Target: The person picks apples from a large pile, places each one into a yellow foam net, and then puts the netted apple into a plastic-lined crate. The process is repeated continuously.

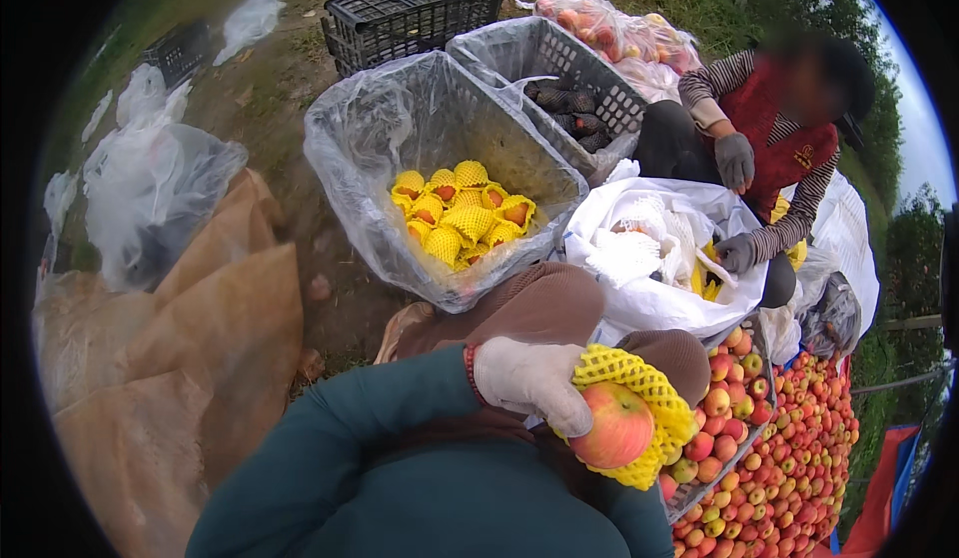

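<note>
My left hand [534, 383], in a pale glove with a red band at the wrist, is closed on a red and yellow apple [611, 426] above my lap. A yellow foam net sleeve [639, 383] wraps the apple's far and right sides, leaving the face toward me bare. Of my right arm only part of the teal sleeve [639, 520] shows, below the apple; the hand itself is hidden. Ahead of my knees stands a crate lined with clear plastic [350, 173], with several apples in yellow foam nets [468, 216] at its bottom.
At my right are a crate of bare apples [734, 398] and a large apple heap [799, 438]. A co-worker [779, 138] in grey gloves reaches toward a white sack [619, 218]. Black crates [415, 13] stand behind; brown sheeting [200, 328] lies left.
</note>
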`<state>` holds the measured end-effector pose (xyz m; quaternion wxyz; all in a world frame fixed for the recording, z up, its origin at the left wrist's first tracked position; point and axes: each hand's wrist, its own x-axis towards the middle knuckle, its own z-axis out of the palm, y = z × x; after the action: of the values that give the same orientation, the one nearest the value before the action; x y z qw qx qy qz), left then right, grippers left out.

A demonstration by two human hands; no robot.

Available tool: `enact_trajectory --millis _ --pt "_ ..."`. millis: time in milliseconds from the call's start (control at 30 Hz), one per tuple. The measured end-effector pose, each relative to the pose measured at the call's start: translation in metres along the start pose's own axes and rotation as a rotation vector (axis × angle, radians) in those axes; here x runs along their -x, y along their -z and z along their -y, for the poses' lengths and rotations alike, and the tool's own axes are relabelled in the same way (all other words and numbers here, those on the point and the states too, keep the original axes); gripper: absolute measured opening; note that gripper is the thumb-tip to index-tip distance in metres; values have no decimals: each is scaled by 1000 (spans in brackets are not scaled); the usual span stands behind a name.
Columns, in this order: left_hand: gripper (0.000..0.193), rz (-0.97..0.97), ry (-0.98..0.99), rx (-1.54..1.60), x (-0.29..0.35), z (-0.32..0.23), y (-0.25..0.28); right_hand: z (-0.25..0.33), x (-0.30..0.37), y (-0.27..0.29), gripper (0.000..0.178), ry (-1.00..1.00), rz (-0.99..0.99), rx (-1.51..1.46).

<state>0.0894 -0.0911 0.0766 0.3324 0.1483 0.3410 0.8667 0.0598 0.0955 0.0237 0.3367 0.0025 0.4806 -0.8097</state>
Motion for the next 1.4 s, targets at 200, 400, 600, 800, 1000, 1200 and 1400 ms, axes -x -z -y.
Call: enact_trajectory --millis 200,400,600,800,1000,1200,1400 --pt "59 -202 -19 -143 17 10 34 46 -11 13 15 240 27 285" --pt "65 -825 -309 -830 -32 -14 68 83 -66 -16 19 792 -215 926" --pt "49 -748 -600 -574 -46 -29 113 75 -99 -37 16 986 217 1706" --pt "44 -845 -445 -691 -46 -53 138 93 -133 -48 21 840 260 1681" --pt "48 -1135 -66 -803 6 -122 277 97 -153 10 26 562 -98 1343" --pt "50 -1554 477 -1216 87 -99 439 103 -160 -15 23 493 297 1615" --pt "41 -1799 470 -1427 64 -75 482 104 -167 -23 29 543 474 1590"
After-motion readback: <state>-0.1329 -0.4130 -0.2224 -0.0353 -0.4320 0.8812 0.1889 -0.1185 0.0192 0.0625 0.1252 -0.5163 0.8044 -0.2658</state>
